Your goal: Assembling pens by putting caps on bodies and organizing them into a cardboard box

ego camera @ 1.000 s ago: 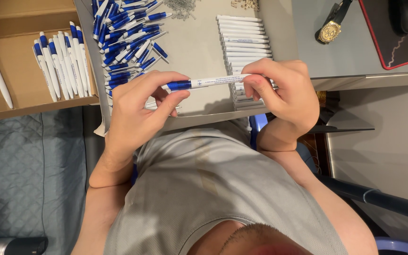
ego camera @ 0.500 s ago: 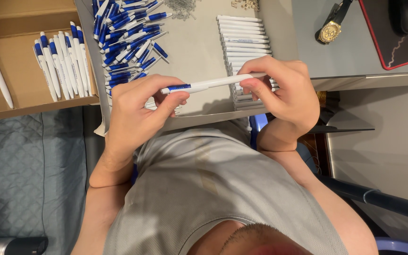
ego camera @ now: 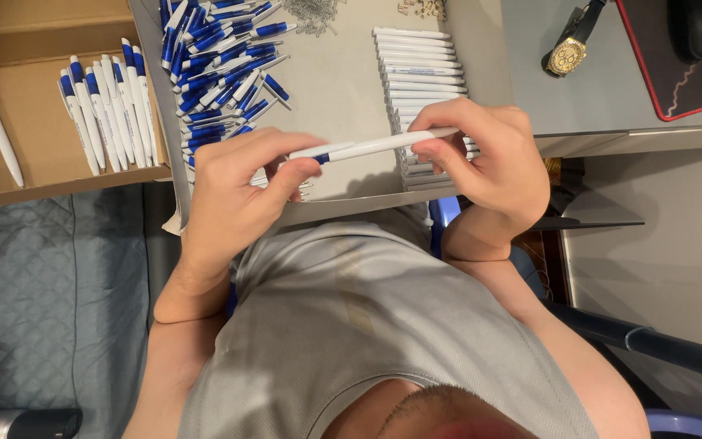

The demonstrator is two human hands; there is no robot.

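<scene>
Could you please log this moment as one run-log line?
left hand: grips pen | right hand: grips other end | pen: level above tray

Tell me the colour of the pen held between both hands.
The pen is white with a small blue band near its middle, seen in the head view.

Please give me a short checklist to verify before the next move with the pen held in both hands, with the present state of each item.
1. Left hand grips the pen at its blue end: ok.
2. Right hand pinches the white barrel end: ok.
3. Both pen halves fully seated: cannot tell; only a small blue band shows.
4. Row of white barrels lies orderly within reach: ok.
5. Pile of blue parts is tidy: not ok; they lie crossed.
6. Cardboard box with finished pens has free space: ok.
</scene>
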